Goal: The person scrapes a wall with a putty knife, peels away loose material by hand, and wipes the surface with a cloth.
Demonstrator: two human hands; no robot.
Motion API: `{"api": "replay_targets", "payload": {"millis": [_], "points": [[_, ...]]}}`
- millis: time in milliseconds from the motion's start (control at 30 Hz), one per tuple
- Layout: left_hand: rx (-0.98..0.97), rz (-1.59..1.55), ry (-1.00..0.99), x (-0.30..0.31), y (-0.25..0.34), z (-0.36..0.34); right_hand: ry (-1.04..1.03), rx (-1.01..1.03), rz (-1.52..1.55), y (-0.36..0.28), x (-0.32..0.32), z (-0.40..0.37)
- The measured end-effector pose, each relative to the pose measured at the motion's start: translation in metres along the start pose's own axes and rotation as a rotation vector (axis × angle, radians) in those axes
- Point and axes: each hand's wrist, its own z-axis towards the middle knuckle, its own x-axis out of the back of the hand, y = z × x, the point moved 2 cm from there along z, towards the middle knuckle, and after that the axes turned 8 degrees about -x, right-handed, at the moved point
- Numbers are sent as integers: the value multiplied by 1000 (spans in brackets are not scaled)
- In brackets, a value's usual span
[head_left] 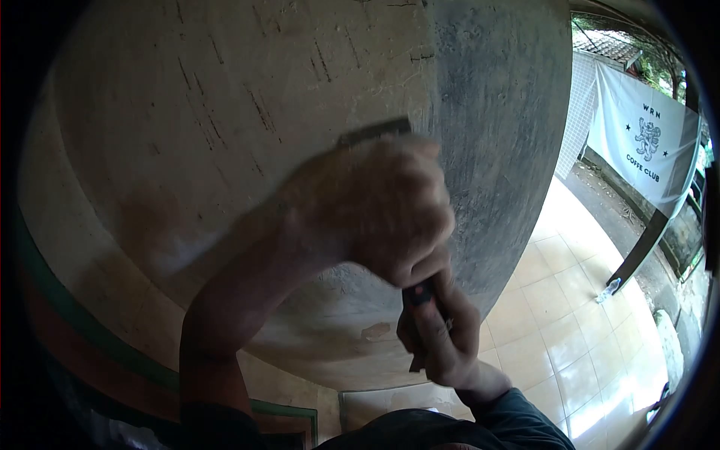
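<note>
A long-handled scraper with a wide dark blade [379,130] is against or close over the wall [247,67]. My left hand [394,202] is closed in a fist around the tool just below the blade, slightly smeared by motion and hiding that part of it. Lower down, my right hand [450,334] is wrapped around the dark handle [420,292], which has a red mark, its thumb lying along it. Left of the blade, the wall is beige with dark scratch marks; to the right it shows a rough grey strip [487,112].
A chipped patch [376,331] shows low on the wall. Green trim [90,330] runs along the lower left. At right lie a tiled floor [555,307], a dark post [637,255] with a plastic bottle [608,290] at its foot, and a hanging white banner [637,135].
</note>
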Motion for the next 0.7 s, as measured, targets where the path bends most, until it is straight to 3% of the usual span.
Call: {"api": "replay_targets", "payload": {"millis": [100, 233, 333, 433, 467, 567, 700], "points": [[106, 35, 124, 12, -11, 8, -24, 67, 5, -10, 5, 16], [135, -5, 66, -13, 24, -13, -53, -115, -27, 9, -2, -17], [103, -147, 105, -13, 30, -18, -70, -98, -80, 17, -6, -24], [49, -56, 59, 6, 1, -8, -42, -32, -104, 0, -3, 1], [140, -22, 68, 9, -5, -6, -49, -7, -41, -1, 0, 9], [160, -31, 90, 6, 5, -8, -60, 9, 59, 1, 0, 8], [169, -97, 38, -31, 45, -26, -114, -223, 95, 38, -2, -43]]}}
